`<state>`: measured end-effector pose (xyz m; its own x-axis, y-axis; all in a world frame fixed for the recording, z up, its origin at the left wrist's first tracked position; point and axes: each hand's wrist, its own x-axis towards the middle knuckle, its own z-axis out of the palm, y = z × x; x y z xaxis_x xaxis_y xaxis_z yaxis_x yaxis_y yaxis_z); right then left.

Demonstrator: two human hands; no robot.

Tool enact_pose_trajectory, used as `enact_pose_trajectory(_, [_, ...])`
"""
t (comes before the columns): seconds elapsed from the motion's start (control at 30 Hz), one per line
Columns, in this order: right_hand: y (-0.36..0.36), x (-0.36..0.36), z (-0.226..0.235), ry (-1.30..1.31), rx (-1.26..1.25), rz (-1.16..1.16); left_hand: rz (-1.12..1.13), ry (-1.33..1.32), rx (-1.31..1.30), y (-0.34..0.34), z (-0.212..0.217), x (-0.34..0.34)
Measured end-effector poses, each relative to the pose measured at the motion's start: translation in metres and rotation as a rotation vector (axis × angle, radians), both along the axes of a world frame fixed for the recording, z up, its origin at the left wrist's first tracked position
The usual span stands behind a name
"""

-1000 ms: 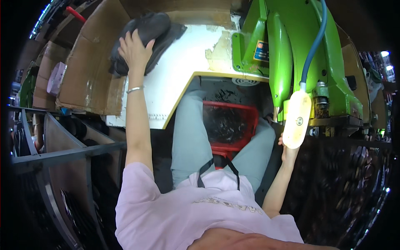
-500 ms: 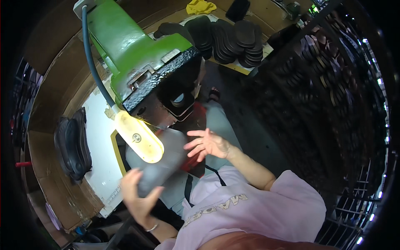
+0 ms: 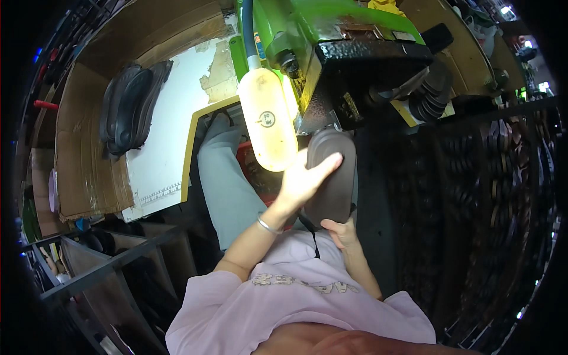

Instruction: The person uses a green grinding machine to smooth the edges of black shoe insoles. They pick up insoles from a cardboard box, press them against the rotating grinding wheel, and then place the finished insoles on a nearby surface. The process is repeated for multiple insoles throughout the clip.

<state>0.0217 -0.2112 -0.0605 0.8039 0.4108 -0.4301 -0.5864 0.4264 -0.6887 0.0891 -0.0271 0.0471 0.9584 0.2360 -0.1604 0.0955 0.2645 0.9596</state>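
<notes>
A dark grey-brown shoe sole (image 3: 329,192) points lengthwise away from me, its far end at the front of the green machine (image 3: 355,22), under the black head (image 3: 370,62). My left hand (image 3: 300,184) grips the sole's left side, with the thumb laid across its top and the other fingers hidden. At the near end, my right hand (image 3: 342,232) is closed on the edge with its thumb on top. Whether the far end touches the machine I cannot tell. A lit yellow-white lamp (image 3: 266,118) hangs just left of the sole.
Dark soles (image 3: 131,107) lie on the white table (image 3: 171,157) at left, inside a cardboard surround (image 3: 86,127). More soles (image 3: 433,94) are stacked beyond the machine. A dark rack of soles (image 3: 479,195) fills the right. Metal dividers (image 3: 112,266) stand at lower left.
The view has turned, so the machine appears farther right. My right hand, fingers spread before, now grips the sole's near end. My left hand has come onto the sole, which was blurred by motion.
</notes>
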Motion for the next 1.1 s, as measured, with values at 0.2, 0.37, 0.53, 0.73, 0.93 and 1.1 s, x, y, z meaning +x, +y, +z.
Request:
enact_pose_trajectory(0.2, [0.007, 0.005, 0.000, -0.046, 0.049, 0.032, 0.130, -0.100, 0.049, 0.010, -0.013, -0.001])
enact_pose_trajectory(0.37, [-0.053, 0.051, 0.004, -0.234, -0.037, -0.149, 0.192, -0.141, 0.076, 0.011, -0.043, -0.012])
enact_pose_trajectory(0.53, [-0.040, 0.150, 0.069, -0.420, -0.046, -0.300, 0.163, -0.176, -0.041, 0.014, -0.024, -0.004])
enact_pose_trajectory(0.73, [0.008, 0.203, 0.087, -0.357, 0.110, -0.256, 0.143, -0.231, -0.140, 0.042, -0.053, -0.012])
enact_pose_trajectory(0.93, [0.037, 0.181, 0.061, -0.385, 0.129, -0.167, 0.212, -0.169, -0.024, 0.087, -0.017, -0.040])
enact_pose_trajectory(1.1, [0.062, 0.154, 0.056, -0.434, 0.138, -0.145, 0.259, -0.102, 0.008, 0.115, -0.034, -0.066])
